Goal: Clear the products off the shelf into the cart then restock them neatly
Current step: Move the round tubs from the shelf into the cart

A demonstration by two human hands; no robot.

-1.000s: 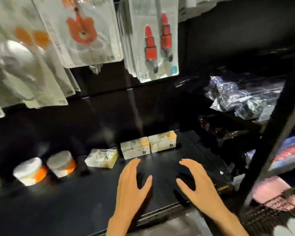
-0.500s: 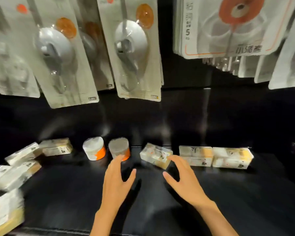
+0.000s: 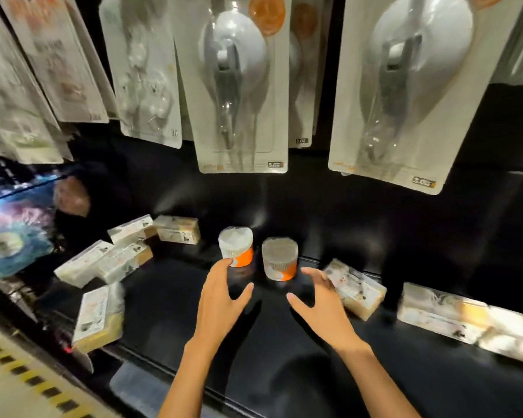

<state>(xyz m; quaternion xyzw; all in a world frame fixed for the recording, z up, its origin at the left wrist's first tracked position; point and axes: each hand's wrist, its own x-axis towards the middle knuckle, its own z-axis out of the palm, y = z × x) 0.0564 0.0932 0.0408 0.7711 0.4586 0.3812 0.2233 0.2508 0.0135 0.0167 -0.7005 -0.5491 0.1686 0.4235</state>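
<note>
Two hands over the black shelf [image 3: 169,300], both loose and holding nothing. Left hand [image 3: 221,300]: fingers straight, fingertips touching or all but touching the front of the left round tub with white lid and orange band [image 3: 235,247]; blur hides actual contact. Right hand [image 3: 322,306]: fingers spread and slightly bent, just right of the second round white-and-orange tub [image 3: 280,259], apart from it, with its far fingers close to the small pale rectangular box with a tan end [image 3: 355,289].

Both tubs stand upright side by side near mid-shelf, not touching. More pale boxes of the same kind: a loose, skewed cluster at the left [image 3: 118,257], one of them [image 3: 98,316] close to the near edge, and a rough row at the right [image 3: 465,319]. White blister cards with plastic spoon-shaped items [image 3: 239,86] hang on the back wall above. No cart visible.

Step, as I read it: boxes lie scattered and askew, so either clearing is in progress or restocking hasn't been tidied; can't tell which. Hands are bracketing the two tubs, so those look like the next pick.

Next move calls for: one hand per tub, wrap around the side wall low on the orange band, lift straight up. Watch the right hand's far fingers, which could nudge the neighbouring box. Tubs look light and rigid; lids may be loose, so grip the body rather than the top.
</note>
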